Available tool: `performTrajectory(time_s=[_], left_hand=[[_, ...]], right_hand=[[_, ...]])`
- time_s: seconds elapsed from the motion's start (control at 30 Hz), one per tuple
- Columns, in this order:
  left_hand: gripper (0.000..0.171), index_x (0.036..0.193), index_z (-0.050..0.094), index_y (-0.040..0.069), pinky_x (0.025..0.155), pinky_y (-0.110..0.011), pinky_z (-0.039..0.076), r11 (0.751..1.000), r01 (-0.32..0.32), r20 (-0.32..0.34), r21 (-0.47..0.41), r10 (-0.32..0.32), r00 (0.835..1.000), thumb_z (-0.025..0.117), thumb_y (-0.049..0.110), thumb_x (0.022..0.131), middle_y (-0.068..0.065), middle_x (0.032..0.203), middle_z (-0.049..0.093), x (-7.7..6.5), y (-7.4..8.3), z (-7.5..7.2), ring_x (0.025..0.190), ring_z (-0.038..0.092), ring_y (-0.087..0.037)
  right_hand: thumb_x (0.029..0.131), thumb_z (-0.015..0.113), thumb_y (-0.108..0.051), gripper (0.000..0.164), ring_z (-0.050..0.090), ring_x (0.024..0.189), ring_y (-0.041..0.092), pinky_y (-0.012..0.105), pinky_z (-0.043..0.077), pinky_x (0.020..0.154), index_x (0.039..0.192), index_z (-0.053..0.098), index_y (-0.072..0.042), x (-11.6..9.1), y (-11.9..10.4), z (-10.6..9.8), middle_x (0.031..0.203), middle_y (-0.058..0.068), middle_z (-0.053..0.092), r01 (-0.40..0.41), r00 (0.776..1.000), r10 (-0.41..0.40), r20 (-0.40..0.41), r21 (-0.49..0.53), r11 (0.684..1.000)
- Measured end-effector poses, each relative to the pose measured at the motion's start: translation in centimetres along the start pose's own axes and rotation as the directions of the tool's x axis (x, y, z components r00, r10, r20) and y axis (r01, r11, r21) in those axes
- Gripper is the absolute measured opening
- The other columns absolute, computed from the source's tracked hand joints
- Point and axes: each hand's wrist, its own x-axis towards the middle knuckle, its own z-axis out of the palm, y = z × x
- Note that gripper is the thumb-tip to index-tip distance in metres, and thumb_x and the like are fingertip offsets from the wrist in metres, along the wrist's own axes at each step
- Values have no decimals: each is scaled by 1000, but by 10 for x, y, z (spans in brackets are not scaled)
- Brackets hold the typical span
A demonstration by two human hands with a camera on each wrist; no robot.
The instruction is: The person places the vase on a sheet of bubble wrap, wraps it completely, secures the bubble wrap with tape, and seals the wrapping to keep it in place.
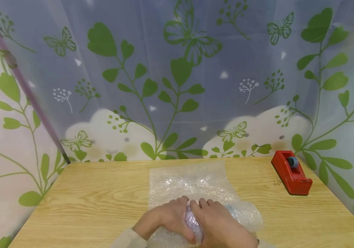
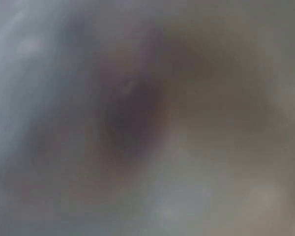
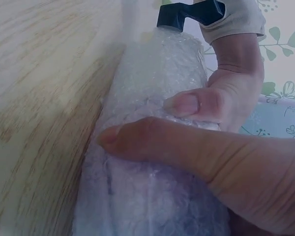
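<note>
A bubble-wrapped bundle, pale purple under the clear film, lies crosswise at the near part of the table. My left hand grips it from the left, thumb on the near side and fingers over the top. Close beside it, my right hand holds the same bundle, fingers bent over its far side. In the right wrist view, both thumbs press on the bundle, which looks like a long roll. A flat sheet of bubble wrap stretches out beyond the hands. The left wrist view is too blurred to show detail.
A red tape dispenser with a blue roll stands at the table's right. Loose bubble wrap sticks out past my right hand. The wooden table ends at a curtain printed with leaves and butterflies.
</note>
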Motion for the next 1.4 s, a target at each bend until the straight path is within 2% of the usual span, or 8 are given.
performTrajectory(time_s=[0.2, 0.5, 0.67, 0.8, 1.03, 1.27, 1.33, 1.4], left_hand=[[121, 141, 29, 4, 86, -45, 45, 954, 52, -139, 296, -11, 990, 77, 70, 52, -10, 121, 48, -8, 2, 4, 108, 49, -25], [110, 125, 44, 6, 80, -39, 44, 859, 88, -350, 504, 111, 930, 75, 75, 46, -7, 111, 48, -23, 15, 12, 102, 48, -23], [92, 112, 56, 7, 80, -36, 44, 794, 148, -357, 589, 92, 929, 74, 72, 50, -6, 103, 52, -30, 28, 17, 97, 49, -22], [83, 112, 62, 5, 80, -33, 46, 773, 162, -360, 614, 92, 928, 76, 66, 57, -5, 99, 59, -35, 35, 23, 94, 54, -20], [79, 109, 63, 4, 70, -28, 49, 716, 158, -419, 680, 203, 885, 77, 63, 59, -4, 91, 64, -36, 37, 30, 83, 59, -16], [64, 113, 59, -1, 73, -28, 50, 727, 126, -389, 675, 205, 898, 79, 41, 68, -8, 96, 62, -31, 35, 33, 88, 60, -18], [59, 113, 58, -2, 75, -27, 50, 706, 130, -400, 696, 231, 887, 77, 32, 69, -8, 96, 61, -30, 33, 36, 89, 60, -17], [49, 111, 58, -1, 73, -25, 50, 664, 150, -438, 732, 291, 851, 74, 25, 72, -7, 92, 60, -28, 30, 40, 85, 60, -15]], right_hand=[[65, 73, -64, 79, 57, 83, 23, 41, 50, 73, 118, 50, -10, 1, -3, -3, 91, 4, 54, -31, 998, 30, 47, 25, 999], [62, 68, -74, 90, 58, 87, 24, 41, 50, 76, 121, 51, -8, 2, -2, -3, 96, 6, 56, -38, 996, 40, 85, -23, 999], [57, 70, -75, 91, 56, 83, 22, 38, 50, 74, 117, 51, -9, 3, -2, -2, 92, 4, 54, -40, 997, 45, 70, -68, 997], [56, 70, -75, 88, 55, 81, 21, 37, 49, 71, 114, 50, -11, 3, -3, -1, 90, 3, 52, -47, 996, 52, 69, -70, 996], [56, 73, -70, 80, 50, 72, 17, 33, 46, 61, 107, 50, -13, 3, -4, 1, 82, -1, 46, -52, 997, 56, 48, -68, 996], [53, 71, -76, 87, 50, 73, 18, 34, 45, 61, 109, 50, -12, 4, 0, 0, 82, -1, 46, -72, 994, 75, 76, -36, 997], [52, 70, -78, 88, 51, 72, 19, 34, 45, 60, 108, 50, -13, 5, 1, -1, 83, 0, 47, -72, 993, 74, 92, -31, 997], [52, 70, -78, 87, 50, 70, 19, 33, 45, 57, 106, 50, -13, 6, 3, -2, 81, -1, 46, -64, 993, 66, 101, -27, 998]])
